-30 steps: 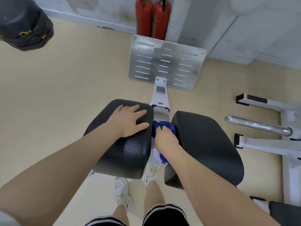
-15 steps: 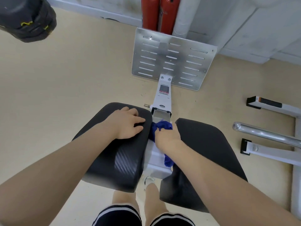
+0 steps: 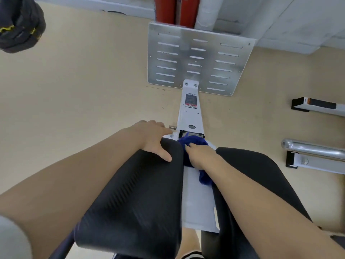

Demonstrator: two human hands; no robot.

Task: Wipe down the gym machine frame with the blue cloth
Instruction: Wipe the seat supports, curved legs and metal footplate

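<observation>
One printed label [image 3: 191,101], dark with a red strip along its lower edge, sits on the white frame arm [image 3: 190,116] just below the slotted metal footplate [image 3: 199,58]; its print is too small and blurred to read. No other text, brand or number is legible anywhere.

Bright, even indoor light fills the frame, with soft glare on the metal footplate [image 3: 199,58] and only faint shadows on the floor [image 3: 74,90]. Wide-angle distortion bends the edges; the near black pad [image 3: 134,202] shows motion blur.
</observation>
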